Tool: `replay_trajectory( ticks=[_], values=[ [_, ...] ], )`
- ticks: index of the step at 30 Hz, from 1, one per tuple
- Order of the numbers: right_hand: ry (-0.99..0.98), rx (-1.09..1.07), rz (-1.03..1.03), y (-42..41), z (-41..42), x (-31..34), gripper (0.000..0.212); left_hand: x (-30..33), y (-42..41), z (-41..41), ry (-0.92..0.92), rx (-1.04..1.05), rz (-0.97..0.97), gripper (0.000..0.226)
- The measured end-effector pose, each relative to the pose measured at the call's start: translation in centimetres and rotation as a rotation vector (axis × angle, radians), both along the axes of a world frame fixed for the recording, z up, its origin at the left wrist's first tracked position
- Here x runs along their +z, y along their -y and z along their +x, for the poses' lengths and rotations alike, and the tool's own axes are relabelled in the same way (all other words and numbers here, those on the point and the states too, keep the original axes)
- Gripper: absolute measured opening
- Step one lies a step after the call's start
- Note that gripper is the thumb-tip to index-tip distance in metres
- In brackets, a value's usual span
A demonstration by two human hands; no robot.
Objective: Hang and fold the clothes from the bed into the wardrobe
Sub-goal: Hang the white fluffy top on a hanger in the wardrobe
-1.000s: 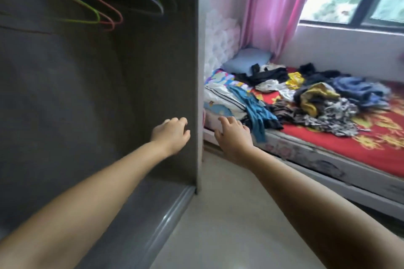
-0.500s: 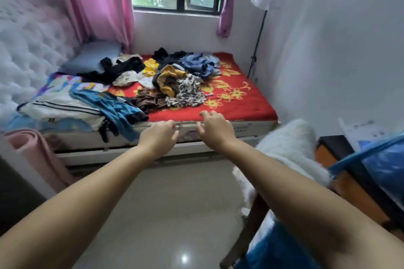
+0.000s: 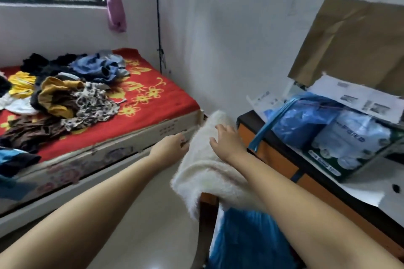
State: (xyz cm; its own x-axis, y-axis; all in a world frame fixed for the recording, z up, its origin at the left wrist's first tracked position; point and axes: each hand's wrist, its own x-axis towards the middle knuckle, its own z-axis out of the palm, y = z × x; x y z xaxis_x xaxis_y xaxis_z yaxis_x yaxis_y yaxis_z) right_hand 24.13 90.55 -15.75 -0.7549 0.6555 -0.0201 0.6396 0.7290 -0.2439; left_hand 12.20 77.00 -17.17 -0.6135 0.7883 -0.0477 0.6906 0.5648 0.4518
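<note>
I have both arms extended toward the white fluffy garment (image 3: 209,172) draped over a chair back (image 3: 207,200) between the bed (image 3: 157,131) and the desk (image 3: 273,153). My right hand (image 3: 227,137) hovers over the top of the garment with fingers spread and slack, grasping nothing. My left hand (image 3: 172,143) is beside the garment's left edge, loosely curled and empty; whether it touches the fabric I cannot tell.

The clothes pile (image 3: 65,89) lies on the red floral bedspread, toward the window end, untouched by either hand. The wardrobe is not in view.

Procedure, as I judge it: close the right hand on the thick upper fold, support the left edge with the left hand, and lift straight up so the fabric clears the chair back without snagging. Keep the garment off the floor while turning.

On the desk, a carton (image 3: 341,150) holds a pack of bottles (image 3: 349,140) under a blue plastic bag (image 3: 306,120). The pack and the printed sheets (image 3: 358,98) above it carry writing, but it is too blurred to read.
</note>
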Motion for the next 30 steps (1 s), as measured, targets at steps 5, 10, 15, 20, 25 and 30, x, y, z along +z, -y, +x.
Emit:
replay_trajectory(
  ticks=[5,10,15,20,25,30],
  values=[
    [0.086,-0.161,-0.068,-1.3,-1.5,-2.5,0.053,-3.8,-3.5,-2.5,0.263,-0.064,0.017,0.025],
    [0.131,-0.156,0.053,-2.0,-4.9,-3.0,0.052,-8.2,-4.8,-6.0,0.473,0.002,-0.011,0.029],
    [0.448,0.145,0.167,-2.9,-10.8,-5.0,0.065,-15.0,-4.8,-7.7,0.749,0.178,-0.091,0.037],
    [0.725,0.246,0.172,-5.2,-15.4,-7.8,0.074,-21.2,-5.4,-7.5,1.008,0.495,-0.164,0.069],
    [1.039,0.257,0.236,-7.1,-17.7,-11.0,0.066,-25.1,-7.0,-7.0,1.748,0.880,-0.142,0.068],
    [0.781,0.346,0.293,-6.9,-16.9,-11.9,0.024,-24.8,-7.9,-7.3,1.745,0.894,0.170,0.019]
  ],
)
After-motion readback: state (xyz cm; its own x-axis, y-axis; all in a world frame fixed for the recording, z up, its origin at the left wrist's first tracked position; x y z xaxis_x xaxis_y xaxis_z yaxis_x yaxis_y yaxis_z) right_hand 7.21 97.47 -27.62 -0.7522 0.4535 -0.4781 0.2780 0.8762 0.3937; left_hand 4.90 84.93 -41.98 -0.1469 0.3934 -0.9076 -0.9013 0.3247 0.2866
